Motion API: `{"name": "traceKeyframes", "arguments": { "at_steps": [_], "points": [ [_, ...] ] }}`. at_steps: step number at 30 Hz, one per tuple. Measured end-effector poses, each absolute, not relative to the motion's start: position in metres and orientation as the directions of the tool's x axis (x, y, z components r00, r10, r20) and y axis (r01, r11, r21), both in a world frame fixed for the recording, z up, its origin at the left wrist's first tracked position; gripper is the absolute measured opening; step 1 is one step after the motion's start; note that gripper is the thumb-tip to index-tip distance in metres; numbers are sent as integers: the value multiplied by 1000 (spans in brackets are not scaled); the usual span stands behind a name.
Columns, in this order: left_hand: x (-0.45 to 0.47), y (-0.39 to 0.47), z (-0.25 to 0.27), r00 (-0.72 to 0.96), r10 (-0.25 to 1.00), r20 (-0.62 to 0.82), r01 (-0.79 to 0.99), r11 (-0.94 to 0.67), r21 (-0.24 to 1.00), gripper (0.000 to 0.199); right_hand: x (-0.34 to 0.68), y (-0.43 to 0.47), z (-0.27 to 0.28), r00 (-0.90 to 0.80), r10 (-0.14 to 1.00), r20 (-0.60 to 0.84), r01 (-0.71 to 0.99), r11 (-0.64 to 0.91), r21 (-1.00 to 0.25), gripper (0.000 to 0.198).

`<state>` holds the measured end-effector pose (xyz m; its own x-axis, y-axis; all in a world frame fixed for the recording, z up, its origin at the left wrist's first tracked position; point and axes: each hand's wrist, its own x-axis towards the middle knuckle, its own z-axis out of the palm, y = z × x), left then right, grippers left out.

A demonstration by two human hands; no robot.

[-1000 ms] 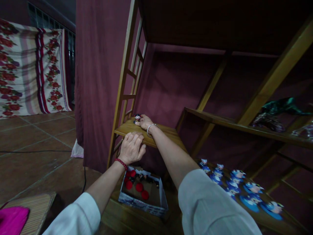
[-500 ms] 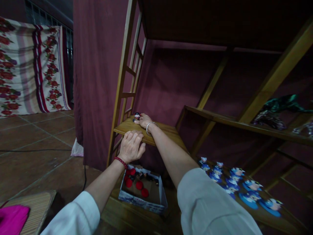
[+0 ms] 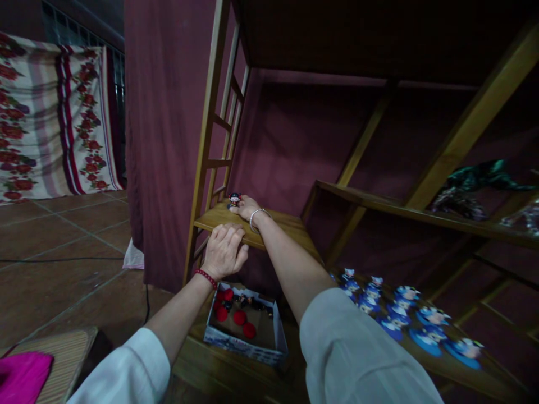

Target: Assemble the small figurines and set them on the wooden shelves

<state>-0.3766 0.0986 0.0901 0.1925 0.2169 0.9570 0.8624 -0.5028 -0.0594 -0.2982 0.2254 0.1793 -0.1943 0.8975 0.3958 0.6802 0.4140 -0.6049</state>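
A small dark-haired doll figurine (image 3: 234,199) with red side pieces stands upright at the left end of a wooden shelf (image 3: 290,224). My right hand (image 3: 247,207), with a silver bangle at the wrist, reaches over the shelf and has its fingers closed on the figurine's side. The far fingers are partly hidden. My left hand (image 3: 225,249), wearing a red bead bracelet, rests on the shelf's front edge with its fingers laid over the board and the thumb out to the side. Below sits an open cardboard box (image 3: 244,348) with red round pieces (image 3: 240,317) and several dark figurines in it.
Several blue-based figurines (image 3: 429,331) stand on a lower shelf at the right. A wooden lattice side (image 3: 205,151) bounds the shelf at left. Shiny green and silver ornaments (image 3: 475,182) occupy the right shelf. A pink cloth (image 3: 25,373) lies on a mat at lower left.
Very little differs. The whole view has shifted slightly, and both hands keep their places, the right one still at the figurine.
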Motion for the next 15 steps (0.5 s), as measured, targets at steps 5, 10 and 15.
{"name": "traceKeyframes", "arguments": {
  "at_steps": [5,10,15],
  "points": [
    [-376,99,90,192,218,957,862,-504,-58,29,-297,226,179,-196,898,393,682,413,-603,40],
    [-377,97,91,194,233,953,860,-507,-51,29,-296,231,177,-219,892,395,671,431,-603,40],
    [-377,97,91,196,236,952,858,-512,-50,29,-296,233,176,-221,891,396,681,432,-591,40]
  ]
}}
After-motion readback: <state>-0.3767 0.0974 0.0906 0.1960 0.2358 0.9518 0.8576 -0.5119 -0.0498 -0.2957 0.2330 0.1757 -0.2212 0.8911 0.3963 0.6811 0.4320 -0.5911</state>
